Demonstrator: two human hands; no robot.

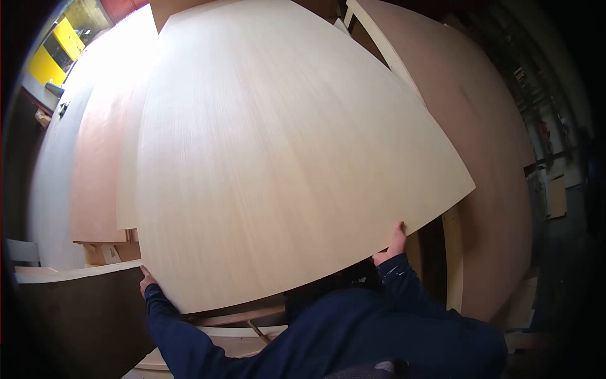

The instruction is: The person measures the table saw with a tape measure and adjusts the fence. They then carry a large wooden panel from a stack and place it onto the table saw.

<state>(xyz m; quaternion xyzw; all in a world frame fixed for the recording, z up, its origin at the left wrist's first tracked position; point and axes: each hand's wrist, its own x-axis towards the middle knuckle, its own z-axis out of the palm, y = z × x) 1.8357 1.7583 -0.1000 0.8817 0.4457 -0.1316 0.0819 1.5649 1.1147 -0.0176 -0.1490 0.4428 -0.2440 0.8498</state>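
Observation:
A large pale wood veneer panel (pixel 271 145) spreads out in front of me, its near edge close to my body. At its left edge, near the lower left corner, my left hand (pixel 148 279) grips it with the thumb side showing; the other fingers are mostly hidden. My right hand (pixel 392 243) holds the near edge toward the right, thumb on top and fingers underneath. Below the sheet, dark gaps and parts of wooden pieces show.
Reddish-brown sheets (pixel 98 177) lie to the left beside a grey surface (pixel 53 183). A framed brown panel (pixel 480 139) stands along the right. A dark board with a pale edge (pixel 76 303) is at the lower left. Shelving (pixel 549 120) lines the far right.

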